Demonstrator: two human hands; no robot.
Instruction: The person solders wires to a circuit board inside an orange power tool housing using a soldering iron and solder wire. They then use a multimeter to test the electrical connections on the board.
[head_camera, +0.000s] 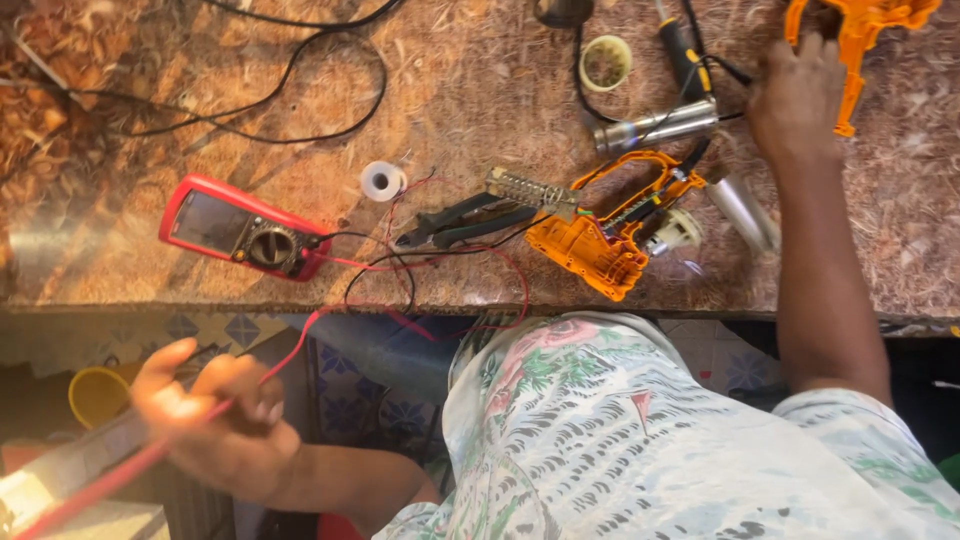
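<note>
We see a brown patterned workbench filling the upper half of the head view, and we place everything else relative to the opened orange tool body lying near its front edge. Our right hand reaches up and to the right of that tool body and rests on the bench, fingers touching a separate orange shell piece at the top right corner; we cannot tell whether it grips the piece or only presses on it. Our left hand is well below and left of the tool body, off the bench, fingers curled around a red test lead that runs up to the bench. A red meter lies far left of the tool body, its dial facing up. Dark pliers sit just left of it, with a coiled metal spring stand touching its upper left end. A metal cylinder lies just above it. A small white spool rests between the meter and the pliers.
</note>
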